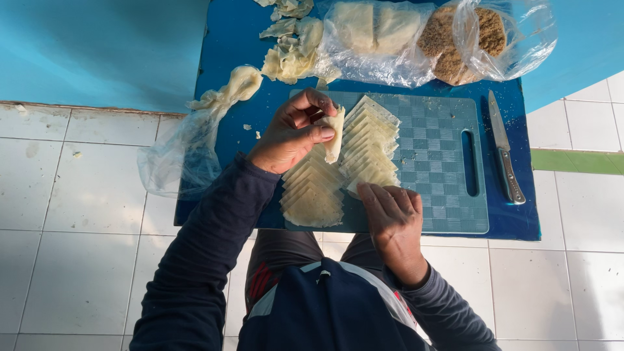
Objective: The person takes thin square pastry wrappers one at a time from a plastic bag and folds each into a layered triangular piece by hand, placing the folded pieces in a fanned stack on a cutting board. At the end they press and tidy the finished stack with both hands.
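Note:
My left hand (294, 133) holds a folded piece of pale dough wrapper (335, 133) above the teal cutting board (442, 162). Two overlapping rows of square wrappers (364, 146) lie on the board's left half. My right hand (390, 211) rests on the board's near edge, fingers down on the lower end of the right row of wrappers.
A knife (504, 149) lies on the blue mat (227, 58) right of the board. At the back sit a clear bag of brown filling (461, 39), a bag of pale dough (374, 29), dough scraps (292, 55) and an empty plastic bag (182, 156). White floor tiles surround the mat.

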Demonstrator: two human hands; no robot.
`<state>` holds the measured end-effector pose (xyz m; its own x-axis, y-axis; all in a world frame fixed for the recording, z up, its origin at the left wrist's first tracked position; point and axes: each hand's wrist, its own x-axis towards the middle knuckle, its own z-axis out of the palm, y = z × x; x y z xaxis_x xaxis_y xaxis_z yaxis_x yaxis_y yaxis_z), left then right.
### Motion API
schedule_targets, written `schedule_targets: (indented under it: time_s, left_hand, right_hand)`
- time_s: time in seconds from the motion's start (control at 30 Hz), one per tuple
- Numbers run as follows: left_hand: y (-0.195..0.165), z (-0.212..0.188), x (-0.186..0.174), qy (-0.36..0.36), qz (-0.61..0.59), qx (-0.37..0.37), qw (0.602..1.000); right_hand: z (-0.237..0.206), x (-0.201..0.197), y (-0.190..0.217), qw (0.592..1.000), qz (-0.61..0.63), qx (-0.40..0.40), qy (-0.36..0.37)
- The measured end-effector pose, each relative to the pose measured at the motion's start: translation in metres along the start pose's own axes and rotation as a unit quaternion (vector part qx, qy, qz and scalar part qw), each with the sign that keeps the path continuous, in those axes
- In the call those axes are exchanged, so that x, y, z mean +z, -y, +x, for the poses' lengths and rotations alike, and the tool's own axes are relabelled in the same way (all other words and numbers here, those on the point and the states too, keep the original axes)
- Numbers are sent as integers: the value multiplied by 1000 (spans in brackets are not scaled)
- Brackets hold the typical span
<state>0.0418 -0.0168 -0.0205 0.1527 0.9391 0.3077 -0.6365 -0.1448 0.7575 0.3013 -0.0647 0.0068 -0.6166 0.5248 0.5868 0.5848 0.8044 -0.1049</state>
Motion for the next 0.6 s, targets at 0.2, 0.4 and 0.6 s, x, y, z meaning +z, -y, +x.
schedule_targets:
  time_s: [0.2, 0.4, 0.6]
  left_hand:
    - [-2, -1, 1, -1, 0, -11, 1000]
    - [0, -1, 3, -1, 6, -14, 1000]
    - [6, 0, 4, 30, 34, -20, 999]
  right_hand:
    - [-1, 3, 5, 1000, 6, 5, 7]
    - [1, 1, 7, 1000, 20, 8, 13]
    - [14, -1, -2, 974, 199, 110, -3]
